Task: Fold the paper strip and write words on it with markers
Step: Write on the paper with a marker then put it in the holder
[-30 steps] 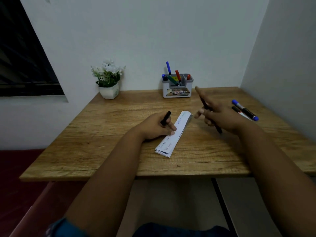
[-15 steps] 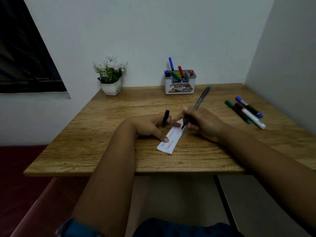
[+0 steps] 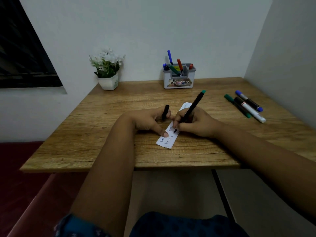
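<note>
A folded white paper strip [image 3: 168, 141] with handwritten words lies on the wooden table [image 3: 102, 134], running diagonally. My left hand [image 3: 147, 120] holds a black marker cap [image 3: 165, 112] between its fingers while its thumb presses on the strip. My right hand [image 3: 195, 122] grips a black marker with a green end [image 3: 192, 108]; its tip touches the paper just right of my left thumb. My hands cover the middle of the strip.
Three markers [image 3: 246, 106], green, black-and-white and blue, lie at the table's right side. A grey pen holder [image 3: 178, 77] with several markers stands at the back by the wall. A white flower pot [image 3: 108, 81] sits at the back left.
My right hand swung in from the right and lowered the marker until its tip met the paper. My left thumb stayed pressed on the strip.
</note>
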